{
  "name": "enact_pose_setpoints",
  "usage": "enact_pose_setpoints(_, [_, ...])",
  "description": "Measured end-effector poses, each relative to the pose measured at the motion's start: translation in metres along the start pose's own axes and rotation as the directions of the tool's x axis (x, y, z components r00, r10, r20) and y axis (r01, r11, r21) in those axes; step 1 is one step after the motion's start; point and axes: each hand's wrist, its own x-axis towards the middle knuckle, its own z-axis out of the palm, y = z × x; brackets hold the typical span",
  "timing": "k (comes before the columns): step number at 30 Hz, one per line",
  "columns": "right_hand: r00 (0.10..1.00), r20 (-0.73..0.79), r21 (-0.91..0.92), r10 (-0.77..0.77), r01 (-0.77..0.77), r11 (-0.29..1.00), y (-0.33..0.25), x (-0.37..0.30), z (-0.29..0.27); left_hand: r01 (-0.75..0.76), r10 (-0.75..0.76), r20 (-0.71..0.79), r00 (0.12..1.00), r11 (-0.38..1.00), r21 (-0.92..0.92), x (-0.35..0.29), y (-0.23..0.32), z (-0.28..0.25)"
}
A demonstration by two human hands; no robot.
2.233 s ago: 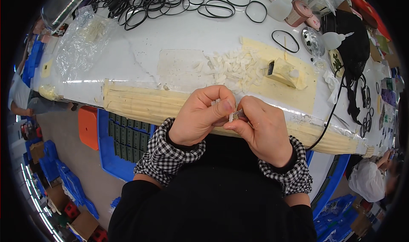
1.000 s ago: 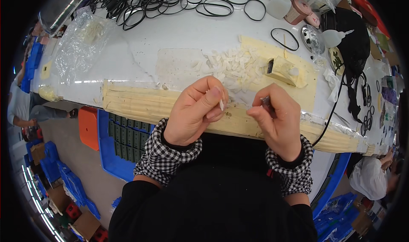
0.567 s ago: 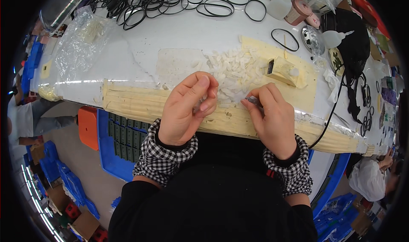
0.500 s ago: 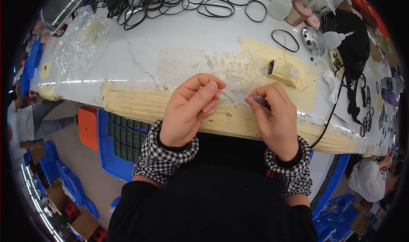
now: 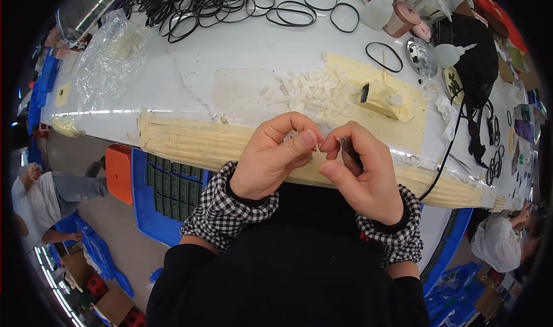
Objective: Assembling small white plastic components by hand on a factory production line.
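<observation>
My left hand (image 5: 275, 157) is closed in a pinch above the taped table edge; whatever lies between thumb and forefinger is too small to make out. Close beside it, fingertips almost touching, my right hand (image 5: 368, 174) has curled fingers around a small dark flat piece (image 5: 350, 152), perhaps metal, while its thumb stands a little away. Just beyond both hands lies a loose heap of small whitish flakes (image 5: 322, 91), partly on a yellow sheet (image 5: 412, 132). A yellow tape-wrapped block (image 5: 383, 98) with a dark end rests on that sheet.
Many black rubber loops (image 5: 201, 4) cover the far side, and a single loop (image 5: 384, 57) lies nearer. Crumpled clear plastic (image 5: 112, 62) is at left. A black cable (image 5: 446, 160) hangs over the right edge. Below left stand a blue crate (image 5: 152, 226) and an orange stool (image 5: 118, 173).
My hands have come together: the left moved right, and the right shifted slightly left, with its thumb lowered off the dark piece. A person at far left has moved.
</observation>
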Motion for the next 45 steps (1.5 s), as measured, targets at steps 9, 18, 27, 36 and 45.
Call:
enact_pose_setpoints(9, [0.978,0.036,-0.522,-0.205,0.193,0.831,0.012,-0.002,0.003,0.092,-0.093,0.095,0.991,0.996,0.019,-0.001,0.006,-0.003])
enact_pose_setpoints(18, [0.976,0.053,-0.563,-0.212,0.205,0.801,0.012,-0.003,0.004,0.095,-0.093,0.093,0.991,0.995,-0.021,-0.001,0.002,-0.006])
enact_pose_setpoints(27, [0.980,0.074,-0.539,-0.184,0.194,0.819,0.010,-0.002,0.004,0.115,-0.115,0.075,0.991,0.993,0.009,-0.002,0.003,-0.004])
enact_pose_setpoints(36, [0.977,0.120,-0.559,-0.177,0.214,0.801,0.011,-0.003,0.003,0.122,-0.120,0.099,0.988,0.992,-0.021,-0.001,0.004,-0.006])
enact_pose_setpoints(45, [0.985,0.097,-0.570,-0.144,0.174,0.803,0.008,-0.003,0.002,0.111,-0.111,0.091,0.990,0.994,0.005,-0.001,0.001,-0.008])
